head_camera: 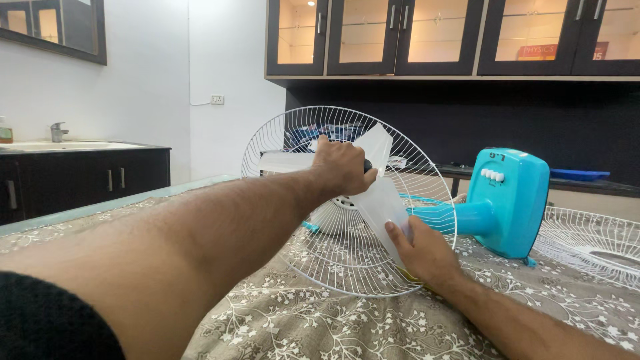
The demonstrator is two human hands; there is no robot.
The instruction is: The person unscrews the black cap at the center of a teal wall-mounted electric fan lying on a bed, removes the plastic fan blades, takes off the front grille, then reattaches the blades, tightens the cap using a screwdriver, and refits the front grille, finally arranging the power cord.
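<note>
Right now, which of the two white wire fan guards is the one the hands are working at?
The guard standing upright on the fan with the turquoise base; both hands grip translucent blades in front of it. The other guard lies flat at the right, untouched.

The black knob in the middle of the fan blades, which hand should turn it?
Probably the left hand: it already grips the black knob at the hub, while the right hand steadies a translucent blade.
</note>
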